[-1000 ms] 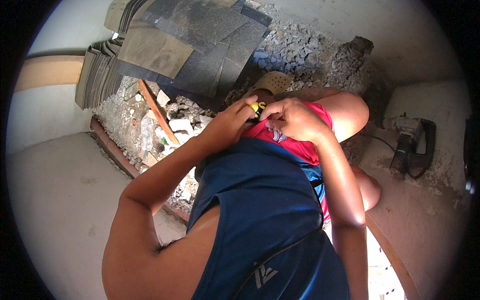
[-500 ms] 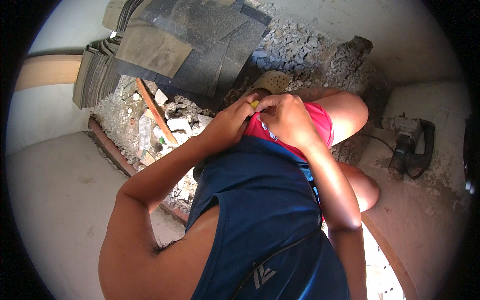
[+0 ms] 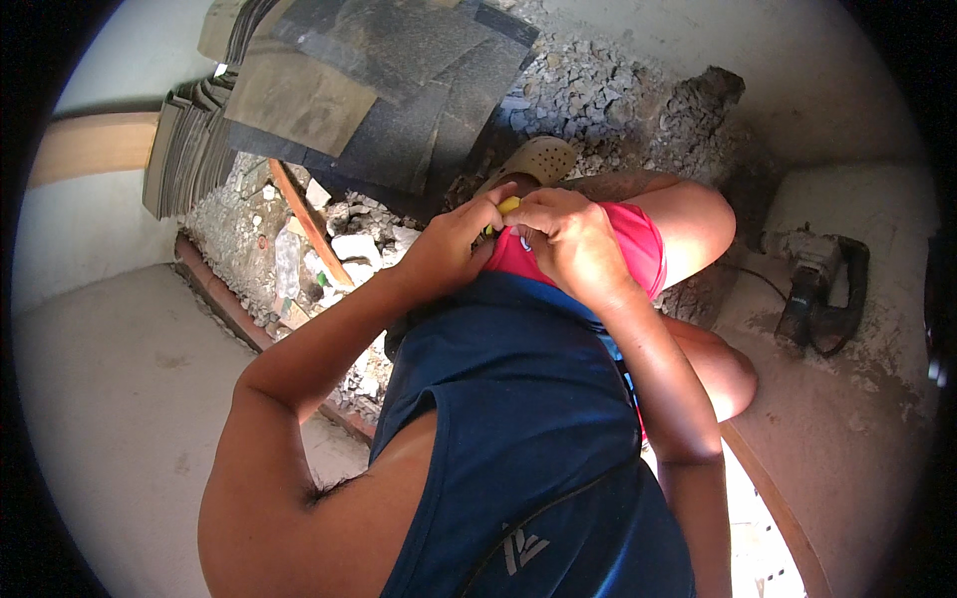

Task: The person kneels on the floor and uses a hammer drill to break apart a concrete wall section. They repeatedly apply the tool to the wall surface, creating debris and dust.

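Observation:
Over my lap, my left hand [image 3: 457, 237] and my right hand [image 3: 578, 237] meet with curled fingers at a small yellow object [image 3: 509, 205]. Most of it is hidden by the fingers, so I cannot tell its kind. Fingertips of both hands pinch it, and another bit of yellow shows beside the left fingers. Just under the hands lie red shorts [image 3: 638, 239] with a white mark. A dark blue sleeveless top [image 3: 518, 399] covers my torso, close to both wrists.
Dark flat sheets [image 3: 399, 110] lie ahead, beside a leaning stack of sheets [image 3: 194, 149]. Broken rubble [image 3: 598, 95] surrounds a beige clog [image 3: 538, 159]. A wooden strip [image 3: 309, 219] and a plastic bottle [image 3: 288, 261] lie left. A corded power hammer [image 3: 812, 284] rests at right.
More of the yellow object now shows between my fingers. My right hand has turned slightly and its fingers have shifted on it; my left hand stays nearly in place.

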The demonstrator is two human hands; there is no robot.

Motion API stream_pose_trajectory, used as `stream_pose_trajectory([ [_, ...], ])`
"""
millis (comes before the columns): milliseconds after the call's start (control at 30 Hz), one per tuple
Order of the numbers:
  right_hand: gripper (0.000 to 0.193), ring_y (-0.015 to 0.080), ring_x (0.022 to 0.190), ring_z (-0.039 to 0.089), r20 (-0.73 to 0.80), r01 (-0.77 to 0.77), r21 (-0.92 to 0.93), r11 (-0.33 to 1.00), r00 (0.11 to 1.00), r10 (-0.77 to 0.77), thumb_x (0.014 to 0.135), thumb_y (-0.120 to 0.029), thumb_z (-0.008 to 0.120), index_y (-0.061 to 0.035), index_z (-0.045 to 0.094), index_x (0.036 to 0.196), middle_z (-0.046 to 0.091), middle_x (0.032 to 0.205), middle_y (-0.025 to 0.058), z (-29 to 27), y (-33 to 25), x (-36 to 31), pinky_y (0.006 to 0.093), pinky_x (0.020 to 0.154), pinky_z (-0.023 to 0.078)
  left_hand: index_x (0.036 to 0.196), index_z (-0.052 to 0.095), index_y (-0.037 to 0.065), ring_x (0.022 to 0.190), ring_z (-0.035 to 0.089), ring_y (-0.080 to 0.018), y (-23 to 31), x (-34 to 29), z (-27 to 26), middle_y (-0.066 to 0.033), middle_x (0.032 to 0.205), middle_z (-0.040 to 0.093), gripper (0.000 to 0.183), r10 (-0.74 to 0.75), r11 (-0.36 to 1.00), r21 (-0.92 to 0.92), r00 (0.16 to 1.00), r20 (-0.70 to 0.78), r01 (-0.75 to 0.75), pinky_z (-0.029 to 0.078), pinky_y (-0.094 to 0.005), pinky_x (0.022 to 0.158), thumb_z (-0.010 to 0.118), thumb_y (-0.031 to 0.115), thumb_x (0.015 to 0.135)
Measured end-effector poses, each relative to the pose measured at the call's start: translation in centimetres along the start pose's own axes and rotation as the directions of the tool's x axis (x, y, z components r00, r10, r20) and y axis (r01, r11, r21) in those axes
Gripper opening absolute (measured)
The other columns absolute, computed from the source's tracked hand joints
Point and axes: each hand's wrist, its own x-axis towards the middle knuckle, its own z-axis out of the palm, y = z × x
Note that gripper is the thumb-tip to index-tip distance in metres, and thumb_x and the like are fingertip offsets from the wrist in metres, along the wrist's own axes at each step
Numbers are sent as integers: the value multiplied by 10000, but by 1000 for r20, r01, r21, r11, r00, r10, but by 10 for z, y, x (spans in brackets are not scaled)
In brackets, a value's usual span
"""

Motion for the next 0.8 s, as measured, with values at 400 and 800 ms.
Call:
stream_pose_trajectory([
  [400, 200, 283, 970, 728, 168, -25, 254, 967, 986, -19, 834, 31, 747, -55, 768, 1014, 738, 1037, 128, -16, 8, -9, 353, 850, 577, 1582, 320, 82, 1353, 536, -266, -7, 11, -34, -162, 1548, 461, 866, -198, 876, -339, 897, 396, 343, 503, -401, 1072, 795, 114, 858],
  [800, 315, 366, 783, 717, 186, -516, -101, 851, 830, 525, 889, -361, 765, -54, 702, 911, 707, 861, 192, -27, -31, -26, 472, 711, 561, 1439, 486, 6, 1322, 548, -289, -35, 34, -10, -183, 1413, 565, 908, -43, 971, -198, 915, 401, 132, 411, -388, 1119, 918, 315, 703],
])
